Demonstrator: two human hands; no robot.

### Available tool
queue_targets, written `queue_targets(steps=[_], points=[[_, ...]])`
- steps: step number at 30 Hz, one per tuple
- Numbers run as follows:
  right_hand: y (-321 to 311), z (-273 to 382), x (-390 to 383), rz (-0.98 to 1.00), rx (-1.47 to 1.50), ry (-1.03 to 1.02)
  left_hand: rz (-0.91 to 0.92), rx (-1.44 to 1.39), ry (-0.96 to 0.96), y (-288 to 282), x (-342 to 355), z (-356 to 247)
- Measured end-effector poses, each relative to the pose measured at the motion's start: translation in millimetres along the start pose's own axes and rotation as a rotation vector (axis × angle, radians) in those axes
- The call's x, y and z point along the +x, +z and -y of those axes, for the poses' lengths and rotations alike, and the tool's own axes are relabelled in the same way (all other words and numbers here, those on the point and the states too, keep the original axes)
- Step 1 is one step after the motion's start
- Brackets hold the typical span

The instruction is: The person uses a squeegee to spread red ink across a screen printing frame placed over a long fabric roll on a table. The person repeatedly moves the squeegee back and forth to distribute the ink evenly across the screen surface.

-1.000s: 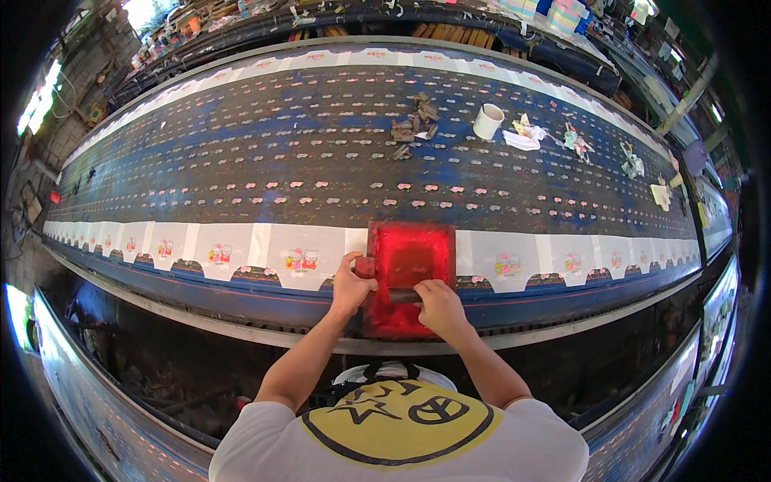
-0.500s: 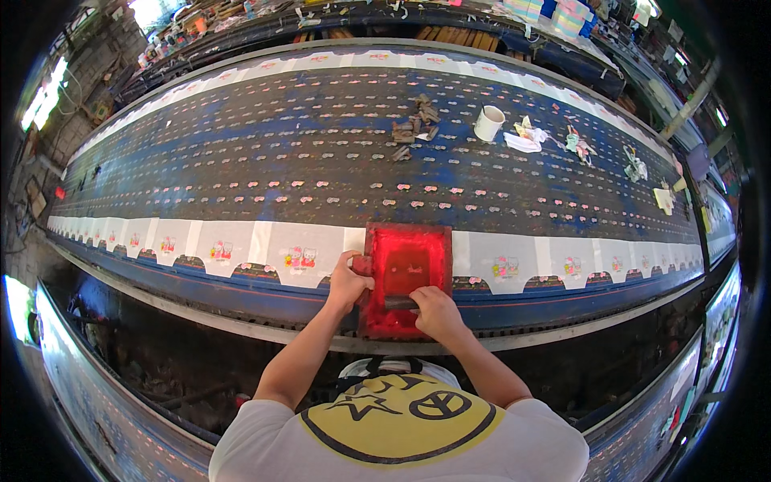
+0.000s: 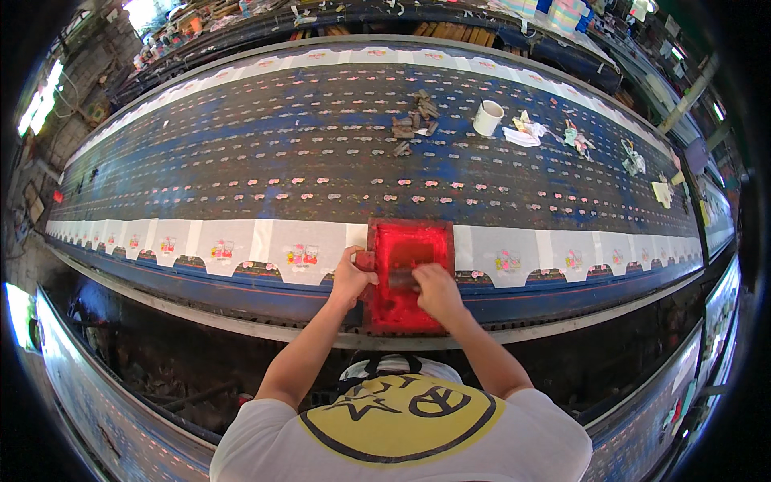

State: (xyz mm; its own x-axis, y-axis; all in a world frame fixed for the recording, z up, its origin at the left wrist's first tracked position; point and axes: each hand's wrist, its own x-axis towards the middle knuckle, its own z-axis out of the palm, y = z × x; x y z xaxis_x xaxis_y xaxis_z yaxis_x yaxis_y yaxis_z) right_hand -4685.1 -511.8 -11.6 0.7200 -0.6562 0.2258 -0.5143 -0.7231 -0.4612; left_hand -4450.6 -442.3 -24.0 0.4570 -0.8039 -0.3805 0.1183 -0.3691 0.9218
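Note:
A red-stained screen-printing frame (image 3: 414, 247) lies on a strip of white fabric pieces (image 3: 316, 236) along the table's near side. My left hand (image 3: 351, 279) is closed on the frame's left edge, at a small reddish block. In my right hand (image 3: 439, 292) is a dark squeegee (image 3: 400, 279), held by its right end and resting across the middle of the mesh. Motion smears the squeegee a little. Red ink coats the mesh around a darker rectangle. Printed cartoon figures in pink and red show on the fabric pieces to both sides.
The long dark table (image 3: 265, 153) carries rows of small printed marks. Farther back stand a white cup (image 3: 488, 119) and a pile of small dark blocks (image 3: 416, 119). Crumpled cloths (image 3: 526, 132) lie to the right. A pale rail (image 3: 265, 325) edges the near side.
My right hand has pushed the squeegee away from me, from the lower part of the mesh to its middle. My left hand keeps its place on the frame.

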Motion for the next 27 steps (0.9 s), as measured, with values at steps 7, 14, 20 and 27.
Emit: queue_targets(steps=[7,14,20,27], points=[[-32,2,-26,-0.004,0.056,-0.063,-0.050,0.054,-0.006,16,-11,-18],[-113,-63,-66,-0.011,-0.002,-0.001,-0.007,-0.051,0.111,131,-22,-26],[-156,-152,-120,-0.008,-0.042,0.027,-0.015,-0.048,0.086,247,-33,-10],[-166,-193,-148,0.023,0.028,0.023,-0.016,-0.002,0.052,288,-38,3]])
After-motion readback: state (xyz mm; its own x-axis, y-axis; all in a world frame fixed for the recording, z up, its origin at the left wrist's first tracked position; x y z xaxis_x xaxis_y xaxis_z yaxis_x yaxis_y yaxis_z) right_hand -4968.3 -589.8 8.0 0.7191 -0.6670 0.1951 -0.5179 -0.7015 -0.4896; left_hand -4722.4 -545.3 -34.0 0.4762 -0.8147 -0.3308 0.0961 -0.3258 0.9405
